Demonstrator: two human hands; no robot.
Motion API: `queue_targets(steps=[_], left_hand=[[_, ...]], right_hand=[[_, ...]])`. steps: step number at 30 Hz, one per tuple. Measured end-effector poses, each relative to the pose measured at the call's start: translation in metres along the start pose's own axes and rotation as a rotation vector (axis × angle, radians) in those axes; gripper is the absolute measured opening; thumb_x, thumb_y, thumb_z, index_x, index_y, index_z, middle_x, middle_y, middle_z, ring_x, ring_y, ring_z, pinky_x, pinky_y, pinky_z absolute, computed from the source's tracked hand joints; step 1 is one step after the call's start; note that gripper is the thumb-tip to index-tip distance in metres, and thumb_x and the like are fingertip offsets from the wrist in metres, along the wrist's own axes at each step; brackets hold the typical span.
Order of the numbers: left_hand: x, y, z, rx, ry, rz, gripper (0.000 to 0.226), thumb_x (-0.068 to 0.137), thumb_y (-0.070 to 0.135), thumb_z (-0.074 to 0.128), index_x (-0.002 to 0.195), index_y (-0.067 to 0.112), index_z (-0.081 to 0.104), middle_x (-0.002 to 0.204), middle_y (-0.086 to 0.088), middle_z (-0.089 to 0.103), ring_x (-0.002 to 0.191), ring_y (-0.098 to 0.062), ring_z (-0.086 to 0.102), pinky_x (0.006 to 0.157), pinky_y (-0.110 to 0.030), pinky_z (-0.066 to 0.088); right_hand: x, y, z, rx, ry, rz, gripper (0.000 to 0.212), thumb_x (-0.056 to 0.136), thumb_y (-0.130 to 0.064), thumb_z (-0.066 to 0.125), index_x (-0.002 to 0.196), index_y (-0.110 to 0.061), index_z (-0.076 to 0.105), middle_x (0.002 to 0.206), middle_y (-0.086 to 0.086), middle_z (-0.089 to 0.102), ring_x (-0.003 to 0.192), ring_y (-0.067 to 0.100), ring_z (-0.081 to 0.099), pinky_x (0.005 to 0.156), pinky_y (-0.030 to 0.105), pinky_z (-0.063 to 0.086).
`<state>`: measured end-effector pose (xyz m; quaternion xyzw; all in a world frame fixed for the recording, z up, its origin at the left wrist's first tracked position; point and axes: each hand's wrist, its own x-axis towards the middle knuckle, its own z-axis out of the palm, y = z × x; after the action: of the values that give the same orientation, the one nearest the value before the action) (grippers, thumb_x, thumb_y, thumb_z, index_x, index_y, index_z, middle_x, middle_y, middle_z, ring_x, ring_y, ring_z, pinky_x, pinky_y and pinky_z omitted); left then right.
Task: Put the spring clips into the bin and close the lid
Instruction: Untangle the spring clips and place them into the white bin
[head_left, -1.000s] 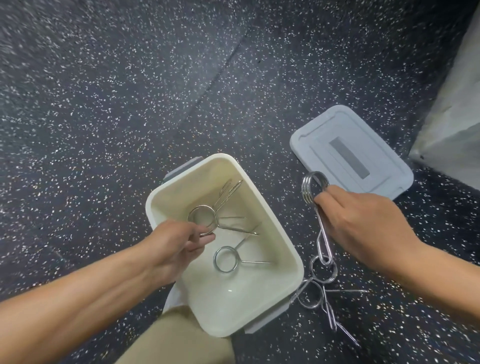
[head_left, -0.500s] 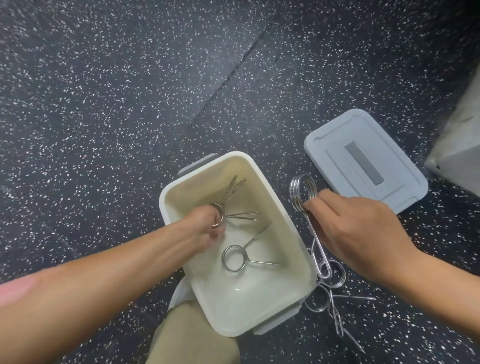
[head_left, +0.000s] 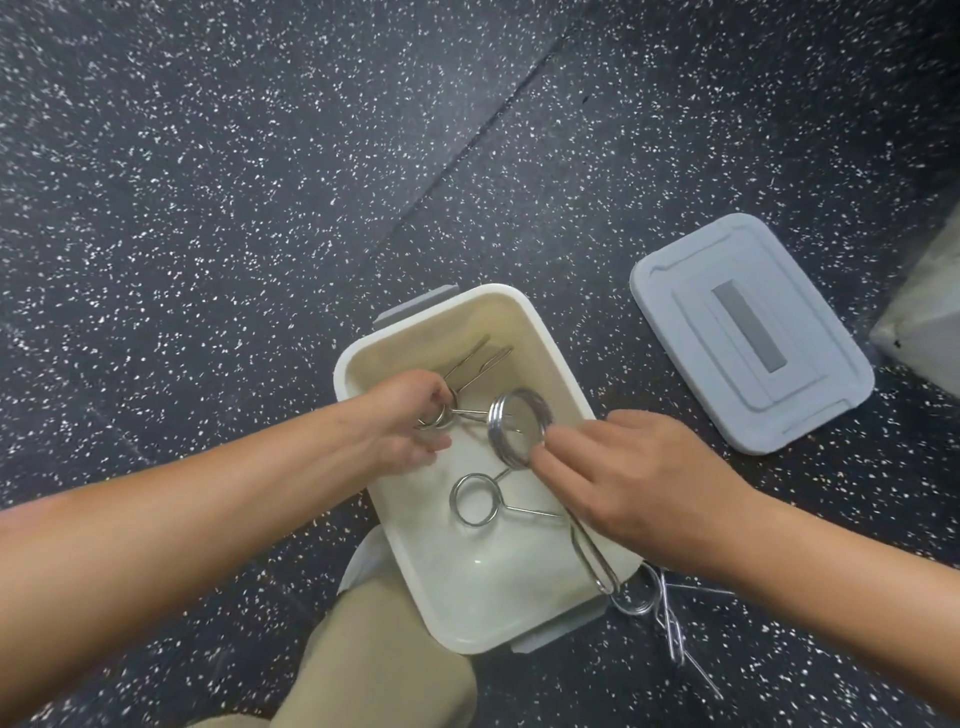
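A cream open bin (head_left: 563, 358) with grey end latches sits on the speckled floor. Inside it, my left hand (head_left: 410, 423) grips the coil of a metal spring clip (head_left: 470, 374) near the far left wall. My right hand (head_left: 639, 488) holds another spring clip (head_left: 517, 434) over the bin's middle, coil up, its long handle slanting down past the right rim. A third spring clip (head_left: 475, 499) lies loose on the bin floor. More spring clips (head_left: 662, 608) lie on the floor by the bin's near right corner. The grey lid (head_left: 748, 332) rests flat to the right.
My knee in tan trousers (head_left: 374, 660) is against the bin's near end. A pale grey block (head_left: 924, 312) stands at the right edge beyond the lid. A seam runs diagonally across the dark rubber floor (head_left: 467, 150).
My right hand has carried its spring clip leftward from beside the bin to over its inside. My left hand has pushed deeper into the bin with its clip.
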<state>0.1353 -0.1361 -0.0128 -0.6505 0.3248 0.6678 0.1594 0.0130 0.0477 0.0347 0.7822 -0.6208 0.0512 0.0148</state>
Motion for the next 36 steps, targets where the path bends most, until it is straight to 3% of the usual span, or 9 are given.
queue_targets(steps=[4, 10, 17, 20, 23, 25, 27, 33, 36], left_hand=[[-0.047, -0.015, -0.005, 0.065, 0.067, 0.23, 0.007, 0.09, 0.017, 0.056, 0.096, 0.016, 0.06, 0.12, -0.003, 0.055, 0.118, -0.026, 0.06, 0.114, -0.039, 0.034], [-0.082, -0.022, -0.01, 0.18, 0.197, 0.44, 0.041, 0.061, 0.033, 0.057, 0.102, 0.034, 0.057, 0.11, 0.001, 0.07, 0.109, -0.021, 0.064, 0.103, -0.046, 0.047], [-0.08, -0.03, -0.003, 0.167, 0.155, 0.435, 0.036, 0.059, 0.028, 0.057, 0.096, 0.029, 0.061, 0.113, -0.004, 0.072, 0.097, -0.017, 0.064, 0.097, -0.04, 0.046], [-0.08, -0.031, 0.002, 0.179, 0.143, 0.419, 0.036, 0.06, 0.03, 0.058, 0.095, 0.032, 0.064, 0.107, 0.003, 0.073, 0.103, -0.021, 0.065, 0.101, -0.043, 0.046], [-0.078, -0.028, 0.005, 0.169, 0.126, 0.406, 0.033, 0.06, 0.029, 0.057, 0.092, 0.031, 0.065, 0.1, 0.004, 0.074, 0.098, -0.02, 0.064, 0.098, -0.04, 0.047], [-0.078, -0.028, 0.007, 0.164, 0.115, 0.402, 0.032, 0.06, 0.029, 0.057, 0.09, 0.031, 0.065, 0.099, 0.005, 0.074, 0.098, -0.019, 0.064, 0.097, -0.039, 0.046], [-0.079, -0.028, 0.007, 0.163, 0.11, 0.403, 0.03, 0.06, 0.029, 0.057, 0.089, 0.03, 0.066, 0.1, 0.004, 0.074, 0.098, -0.019, 0.063, 0.099, -0.04, 0.046], [-0.082, -0.027, 0.005, 0.174, 0.085, 0.419, 0.028, 0.061, 0.031, 0.057, 0.088, 0.029, 0.066, 0.111, -0.002, 0.075, 0.094, -0.016, 0.063, 0.097, -0.038, 0.046], [-0.081, -0.027, 0.005, 0.173, 0.077, 0.423, 0.027, 0.062, 0.03, 0.058, 0.087, 0.028, 0.066, 0.11, -0.001, 0.076, 0.089, -0.014, 0.062, 0.094, -0.036, 0.046]], right_hand=[[0.009, -0.008, 0.021, 0.02, -0.045, -0.141, 0.027, 0.084, 0.007, 0.04, 0.077, -0.014, 0.055, 0.07, 0.002, 0.051, 0.048, 0.021, 0.043, 0.043, 0.032, 0.041], [0.026, -0.023, 0.047, -0.035, -0.054, -0.328, 0.039, 0.092, 0.007, 0.027, 0.077, -0.013, 0.056, 0.067, 0.001, 0.051, 0.044, 0.02, 0.042, 0.043, 0.028, 0.034], [0.05, -0.034, 0.102, -0.068, -0.175, -0.557, 0.061, 0.088, 0.004, -0.004, 0.073, -0.008, 0.053, 0.053, 0.004, 0.054, 0.037, 0.02, 0.048, 0.041, 0.026, 0.031], [0.056, -0.034, 0.116, -0.028, -0.357, -0.602, 0.045, 0.086, -0.011, 0.017, 0.076, -0.002, 0.06, 0.055, 0.008, 0.053, 0.043, 0.02, 0.05, 0.045, 0.027, 0.038], [0.058, -0.029, 0.111, -0.129, -0.613, -0.667, 0.012, 0.065, -0.007, 0.055, 0.068, -0.018, 0.06, 0.053, -0.005, 0.046, 0.04, 0.016, 0.045, 0.043, 0.02, 0.03], [0.056, -0.025, 0.119, -0.188, -0.615, -0.66, 0.02, 0.059, -0.007, 0.065, 0.063, -0.018, 0.049, 0.051, -0.004, 0.042, 0.038, 0.016, 0.046, 0.042, 0.02, 0.031], [0.057, -0.024, 0.123, -0.213, -0.665, -0.68, 0.024, 0.063, -0.006, 0.065, 0.066, -0.015, 0.043, 0.053, -0.004, 0.051, 0.041, 0.017, 0.054, 0.043, 0.021, 0.033], [0.048, -0.023, 0.114, -0.211, -0.745, -0.589, 0.023, 0.071, -0.002, 0.063, 0.088, -0.017, 0.065, 0.08, -0.001, 0.062, 0.063, 0.02, 0.067, 0.053, 0.023, 0.042], [0.045, -0.027, 0.112, -0.222, -0.728, -0.532, 0.02, 0.077, -0.001, 0.061, 0.09, -0.016, 0.064, 0.078, -0.001, 0.055, 0.06, 0.021, 0.06, 0.045, 0.024, 0.032]])
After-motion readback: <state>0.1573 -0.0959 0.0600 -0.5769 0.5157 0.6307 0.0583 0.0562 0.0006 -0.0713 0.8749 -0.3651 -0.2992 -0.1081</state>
